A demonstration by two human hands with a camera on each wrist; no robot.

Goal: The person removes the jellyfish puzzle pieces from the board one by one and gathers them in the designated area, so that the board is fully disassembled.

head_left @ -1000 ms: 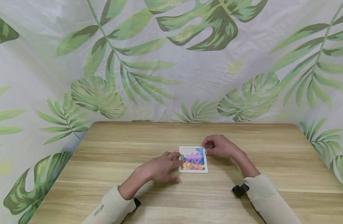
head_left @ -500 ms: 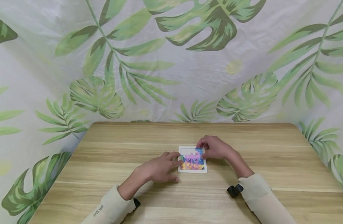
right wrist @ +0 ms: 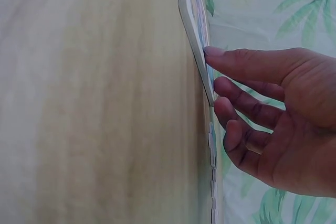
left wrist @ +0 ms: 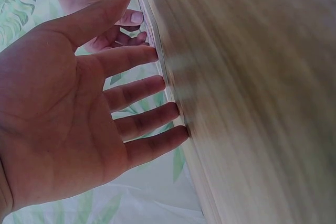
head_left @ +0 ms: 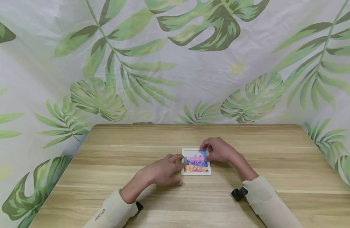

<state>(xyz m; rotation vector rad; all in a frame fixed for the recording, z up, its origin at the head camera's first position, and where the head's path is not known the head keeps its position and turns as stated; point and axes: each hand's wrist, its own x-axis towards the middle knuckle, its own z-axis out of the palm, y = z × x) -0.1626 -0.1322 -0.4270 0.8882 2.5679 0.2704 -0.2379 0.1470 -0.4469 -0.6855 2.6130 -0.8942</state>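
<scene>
A square picture puzzle (head_left: 196,169) in a white frame lies on the wooden table, showing pink, blue and yellow shapes. Its upper left part is plain white. My left hand (head_left: 163,171) is at the puzzle's left side; in the left wrist view its fingers (left wrist: 139,124) are fairly straight, their tips at the puzzle's edge. My right hand (head_left: 220,150) is at the upper right corner, over a blue part. In the right wrist view its thumb (right wrist: 247,61) touches the puzzle's face, while the other fingers bend loosely near the edge. No piece shows between them.
The wooden table (head_left: 120,136) ends in front of a leaf-patterned cloth (head_left: 152,79). Thin flat edges (right wrist: 212,150) line up beyond the puzzle in the right wrist view; what they are is unclear. Dark wrist cameras (head_left: 239,193) sit at the sleeves.
My right hand has moved left from the puzzle's right edge onto its upper right corner, and has stayed there over the last half second. The left hand has hardly moved.
</scene>
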